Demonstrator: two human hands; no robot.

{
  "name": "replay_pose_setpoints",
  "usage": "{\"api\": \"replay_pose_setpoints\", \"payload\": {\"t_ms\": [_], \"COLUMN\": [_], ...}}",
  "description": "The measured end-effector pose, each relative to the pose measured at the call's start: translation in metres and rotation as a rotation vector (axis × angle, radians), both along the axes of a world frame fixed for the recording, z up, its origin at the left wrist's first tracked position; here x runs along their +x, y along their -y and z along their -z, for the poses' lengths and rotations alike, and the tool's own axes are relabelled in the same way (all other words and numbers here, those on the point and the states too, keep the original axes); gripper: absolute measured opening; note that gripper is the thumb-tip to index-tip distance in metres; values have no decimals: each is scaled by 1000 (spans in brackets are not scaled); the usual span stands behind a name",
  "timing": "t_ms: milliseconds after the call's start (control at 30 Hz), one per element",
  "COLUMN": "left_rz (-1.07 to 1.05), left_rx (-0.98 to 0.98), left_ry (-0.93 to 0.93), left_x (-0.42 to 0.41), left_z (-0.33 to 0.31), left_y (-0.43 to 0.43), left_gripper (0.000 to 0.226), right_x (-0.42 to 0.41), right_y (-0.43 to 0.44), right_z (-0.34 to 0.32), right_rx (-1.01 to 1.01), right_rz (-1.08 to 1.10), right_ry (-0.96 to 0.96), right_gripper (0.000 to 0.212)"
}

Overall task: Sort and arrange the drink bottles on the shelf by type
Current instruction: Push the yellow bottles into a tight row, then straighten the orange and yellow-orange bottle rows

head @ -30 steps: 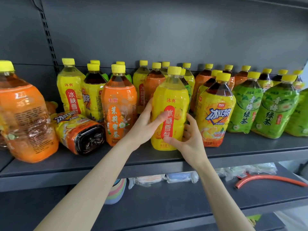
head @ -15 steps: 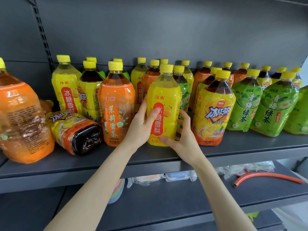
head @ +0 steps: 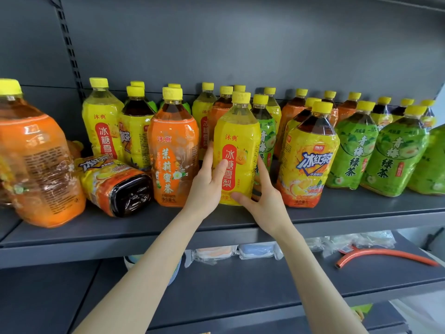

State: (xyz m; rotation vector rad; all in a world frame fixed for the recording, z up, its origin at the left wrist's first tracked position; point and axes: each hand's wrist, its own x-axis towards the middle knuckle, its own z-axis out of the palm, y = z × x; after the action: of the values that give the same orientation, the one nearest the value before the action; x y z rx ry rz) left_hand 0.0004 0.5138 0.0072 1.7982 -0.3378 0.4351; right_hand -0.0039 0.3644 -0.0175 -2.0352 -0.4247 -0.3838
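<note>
A yellow pear-drink bottle stands upright at the front middle of the dark shelf. My left hand grips its left side with the thumb across the red label. My right hand holds its lower right side. To its left stands an orange jasmine-tea bottle, to its right a yellow-orange iced-tea bottle. A green-tea bottle stands just behind. More green-tea bottles fill the right end.
An iced-tea bottle lies on its side at the left, beside a large orange bottle near the front edge. Mixed bottles line the back row. The lower shelf holds wrapped packets and an orange hose piece.
Both hands have slid the yellow pear-drink bottle leftwards, away from the iced-tea bottle and closer to the orange jasmine-tea bottle. A green-tea bottle behind it has come into sight.
</note>
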Motion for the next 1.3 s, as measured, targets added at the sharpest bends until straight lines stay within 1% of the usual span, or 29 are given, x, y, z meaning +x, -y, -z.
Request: {"api": "replay_pose_setpoints", "payload": {"t_ms": [100,233,300,400,433,500,600,767,933,1033,1067,1200,1300], "left_rz": [-32,-127,-183,-251,-271,-318,-387,-532,-657,-720,-737,-772,-736], "left_rx": [44,96,143,186,188,186,175,108,52,31,23,-28,-47], "left_ry": [22,35,78,170,184,195,223,226,294,342,351,297,255], "left_x": [-8,-23,-32,-46,-52,-64,-81,-105,-120,-121,-119,-106,-92], "left_z": [6,12,14,17,17,16,12,8,16,19,21,24,20], "left_y": [-4,-7,-10,-17,-22,-35,-63,-121,-181,-214,-223,-250,-257], "left_gripper": [55,48,38,18,16,18,23,40,32,28,29,57,75], "right_x": [-6,-19,-28,-40,-43,-49,-55,-63,-68,-70,-71,-69,-66], "right_y": [0,2,1,-4,-7,-19,-43,-95,-157,-191,-200,-231,-242], "right_z": [-2,-5,-6,-9,-10,-14,-21,-30,-32,-32,-32,-27,-23], "right_rx": [-22,-35,-42,-40,-47,-49,-44,-44,-30,-22,-21,-45,-64], "right_rz": [57,99,140,198,195,163,108,11,-38,-19,-7,86,141], "right_ry": [19,39,81,178,201,220,231,291,314,324,330,313,253], "right_gripper": [88,69,55,25,19,14,12,11,11,10,10,16,28]}}
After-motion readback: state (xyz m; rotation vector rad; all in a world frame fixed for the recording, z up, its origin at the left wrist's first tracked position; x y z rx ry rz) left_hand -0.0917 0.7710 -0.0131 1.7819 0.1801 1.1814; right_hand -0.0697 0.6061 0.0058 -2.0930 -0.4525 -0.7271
